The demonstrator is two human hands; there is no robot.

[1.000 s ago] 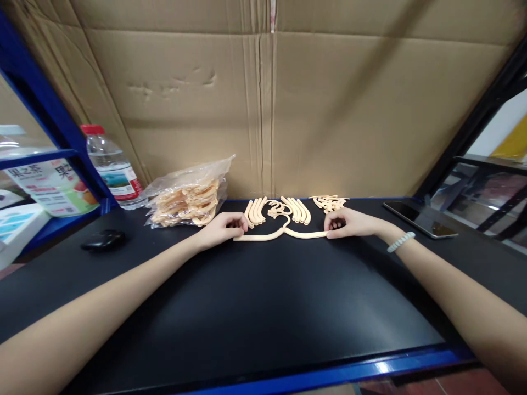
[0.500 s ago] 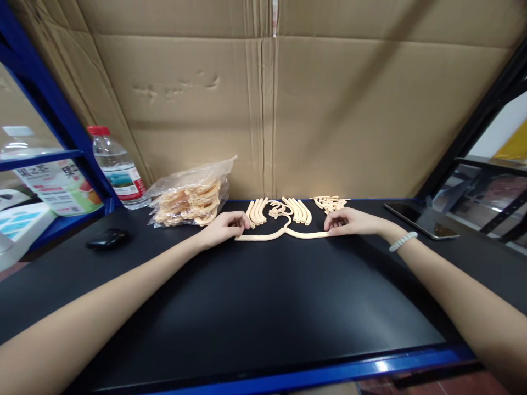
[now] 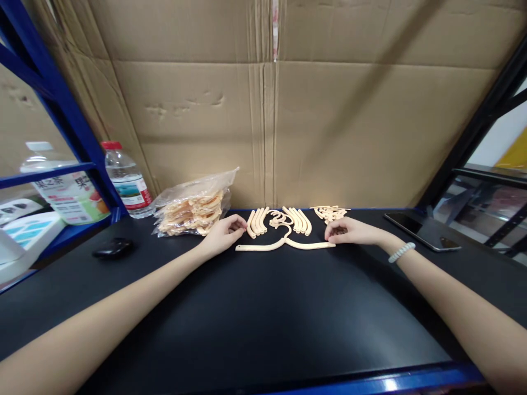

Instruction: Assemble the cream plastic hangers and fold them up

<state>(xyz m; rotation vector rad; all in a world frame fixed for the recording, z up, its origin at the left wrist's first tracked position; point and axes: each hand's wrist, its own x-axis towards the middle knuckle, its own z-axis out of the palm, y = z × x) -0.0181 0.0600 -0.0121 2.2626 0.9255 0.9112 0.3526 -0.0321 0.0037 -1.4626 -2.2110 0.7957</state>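
A cream plastic clothes hanger (image 3: 263,248) lies on the black tabletop, two curved arms spread and joined in the middle below a hook. My left hand (image 3: 224,236) is just above its left end, thumb and forefinger slightly apart, fingertips beside a row of curved hanger arms (image 3: 256,222). Near the right end, my right hand (image 3: 348,230) is loosely curled with thumb and forefinger a little apart; the hanger's tip shows below the thumb. A second row of arms (image 3: 297,220) and several loose hooks (image 3: 280,218) lie behind the hanger.
A clear bag of cream parts (image 3: 191,211) stands at the back left beside a water bottle (image 3: 127,181). A black mouse (image 3: 113,248) lies left, a phone (image 3: 422,231) right. More small cream pieces (image 3: 329,212) lie behind my right hand. Cardboard (image 3: 349,126) closes off the back.
My left hand has come off the hanger's left end and moved up a little, leaving that end uncovered. My right hand has lifted slightly, showing the right tip. The camera view has tilted upward.
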